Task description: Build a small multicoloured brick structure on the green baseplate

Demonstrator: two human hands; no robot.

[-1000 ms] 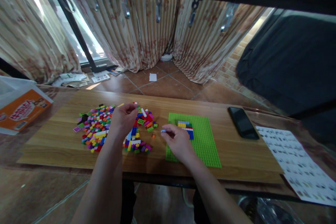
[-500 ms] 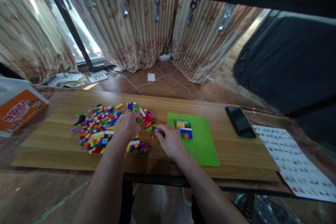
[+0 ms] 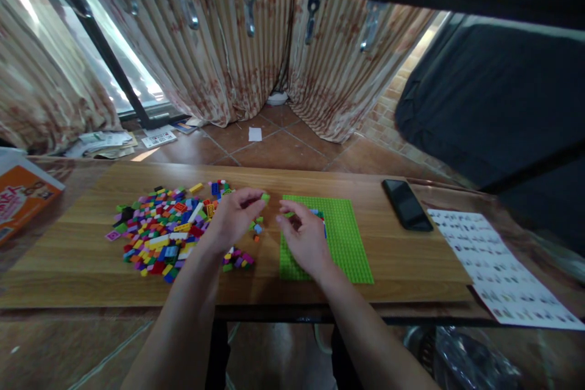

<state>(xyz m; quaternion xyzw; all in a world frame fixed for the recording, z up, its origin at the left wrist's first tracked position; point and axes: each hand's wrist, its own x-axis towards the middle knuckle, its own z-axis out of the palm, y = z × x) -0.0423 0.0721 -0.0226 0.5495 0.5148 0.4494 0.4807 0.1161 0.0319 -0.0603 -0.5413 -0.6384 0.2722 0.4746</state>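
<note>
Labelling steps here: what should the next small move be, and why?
Probably pass the green brick from the left hand to the right hand: the left has it at its fingertips, while the right, close by over the green board, has thumb and fingers parted with no brick visible between them.

Bare counter [image 3: 388,256] opens a broad lane between the green baseplate [image 3: 353,250] and the black phone [image 3: 407,205], with another strip of open wood running behind the baseplate. On the left, a heap of loose bricks [image 3: 158,237] obstructs any low pass, and small strays [image 3: 256,229] dot the gap beside the baseplate. The left hand [image 3: 234,216] and right hand [image 3: 305,236] leave only a narrow slot between them.
</note>
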